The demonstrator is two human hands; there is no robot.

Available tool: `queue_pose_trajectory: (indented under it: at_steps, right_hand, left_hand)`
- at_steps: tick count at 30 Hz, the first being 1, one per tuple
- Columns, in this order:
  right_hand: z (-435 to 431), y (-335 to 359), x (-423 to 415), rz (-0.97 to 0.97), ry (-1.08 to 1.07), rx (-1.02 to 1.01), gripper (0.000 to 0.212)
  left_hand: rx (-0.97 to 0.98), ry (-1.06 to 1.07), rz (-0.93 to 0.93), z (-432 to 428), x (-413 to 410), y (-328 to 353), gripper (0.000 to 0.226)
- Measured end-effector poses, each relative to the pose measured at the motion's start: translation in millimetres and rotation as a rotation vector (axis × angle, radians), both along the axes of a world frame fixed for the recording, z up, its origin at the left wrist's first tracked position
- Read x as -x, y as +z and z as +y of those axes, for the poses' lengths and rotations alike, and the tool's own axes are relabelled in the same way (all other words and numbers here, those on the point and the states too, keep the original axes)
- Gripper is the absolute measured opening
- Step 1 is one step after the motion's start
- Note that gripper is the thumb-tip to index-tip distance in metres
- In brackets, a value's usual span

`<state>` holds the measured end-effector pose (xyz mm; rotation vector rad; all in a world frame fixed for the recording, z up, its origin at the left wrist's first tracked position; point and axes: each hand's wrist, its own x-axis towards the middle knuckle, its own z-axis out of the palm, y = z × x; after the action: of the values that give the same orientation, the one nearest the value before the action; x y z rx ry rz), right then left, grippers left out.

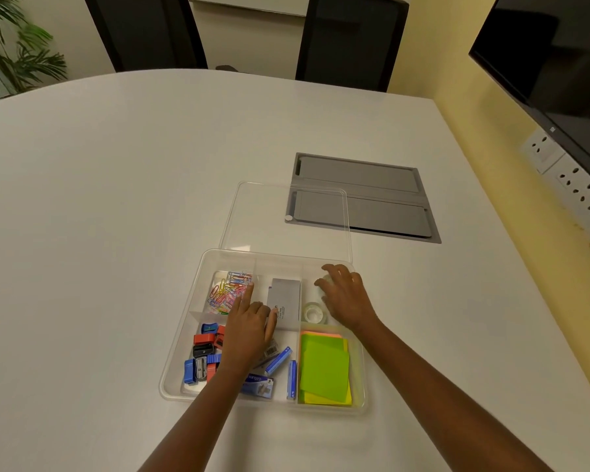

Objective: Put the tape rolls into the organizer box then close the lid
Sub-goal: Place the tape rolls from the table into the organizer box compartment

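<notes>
A clear plastic organizer box (181,338) lies open on the white table. Its clear lid (286,216) rests flat on the table just behind it. One clear tape roll (312,313) lies in the back right compartment. My right hand (346,298) hovers over that compartment with fingers spread; something pale and round shows under its fingertips, too hidden to tell. My left hand (249,321) reaches into the box middle, index finger out toward the coloured paper clips (227,289), thumb against a grey box (285,303).
Sharpeners and erasers (203,357) fill the front left compartment, staple boxes (280,362) the front middle, green and yellow sticky notes (324,367) the front right. A grey cable hatch (361,195) is set in the table behind. Chairs stand beyond; wall sockets (579,185) at right.
</notes>
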<state>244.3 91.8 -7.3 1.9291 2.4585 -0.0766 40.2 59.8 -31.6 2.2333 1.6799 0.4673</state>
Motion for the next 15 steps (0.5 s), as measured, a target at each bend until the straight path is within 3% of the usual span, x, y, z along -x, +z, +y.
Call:
queue_pose_trajectory:
  at_steps: [3,8,13,15]
  right_hand:
    - [-17.9,6.0,-1.0,0.239,-0.171,-0.099,0.040]
    - [-52.8,6.1,-1.7,0.663,-0.499,-0.042,0.056]
    - [-72.2,-1.7,-0.5,0.831,-0.654,0.076,0.051]
    - [-73.9,-3.7,1.0,0.902,-0.679,0.085,0.047]
  left_hand:
    - [0.009,-0.003,-0.018,0.9,-0.4,-1.0,0.029]
    - [0.016,0.070,-0.089,-0.4,2.3,1.5,0.041]
    - [-0.049,0.191,-0.030,1.4,24.4,13.6,0.064]
    - [-0.062,0.295,0.020,4.2,40.1,16.3,0.052]
